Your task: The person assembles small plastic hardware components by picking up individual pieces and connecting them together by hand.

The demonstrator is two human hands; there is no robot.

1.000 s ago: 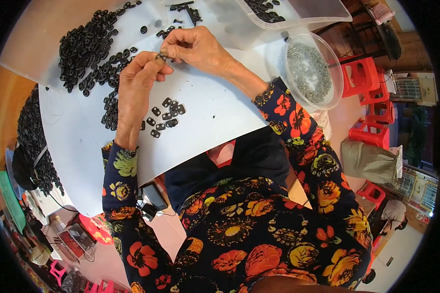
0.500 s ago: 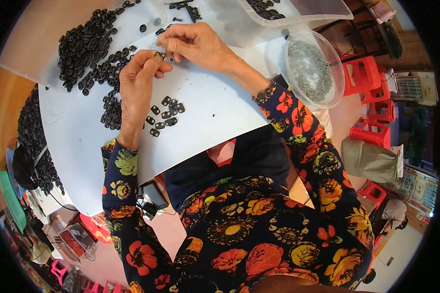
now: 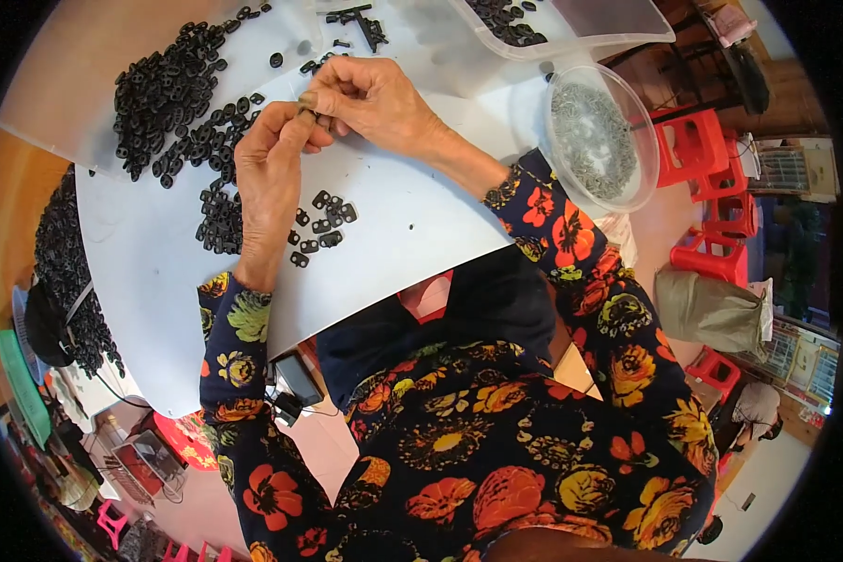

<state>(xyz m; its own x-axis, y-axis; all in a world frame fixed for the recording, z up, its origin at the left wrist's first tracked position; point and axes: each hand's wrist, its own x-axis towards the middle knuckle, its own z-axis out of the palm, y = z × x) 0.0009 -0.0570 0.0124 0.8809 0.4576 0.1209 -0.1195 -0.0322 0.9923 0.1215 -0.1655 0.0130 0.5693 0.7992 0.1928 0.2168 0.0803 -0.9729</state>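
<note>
My left hand (image 3: 272, 178) is closed, pinching a small black plastic piece that its fingertips mostly hide. Against those fingertips, my right hand (image 3: 375, 103) is also closed in a pinch; whatever it holds is too small and covered to make out. Just right of my left wrist lies a loose group of small black plastic pieces with holes (image 3: 328, 212). More black pieces (image 3: 219, 221) lie close along the left side of that hand. Farther left is a large heap of black oval pieces (image 3: 164, 98), trailing toward my fingers.
At right stands a clear round tub (image 3: 650, 150) of tiny silvery metal pieces (image 3: 590, 136). A clear plastic bin (image 3: 571, 39) with black parts is at the far side, near a black T-shaped piece (image 3: 373, 33). Red stools (image 3: 691, 150) stand beyond the white table (image 3: 421, 234).
My right hand has come down slightly and its fingertips now meet those of my left hand. The left hand has shifted a little to the right.
</note>
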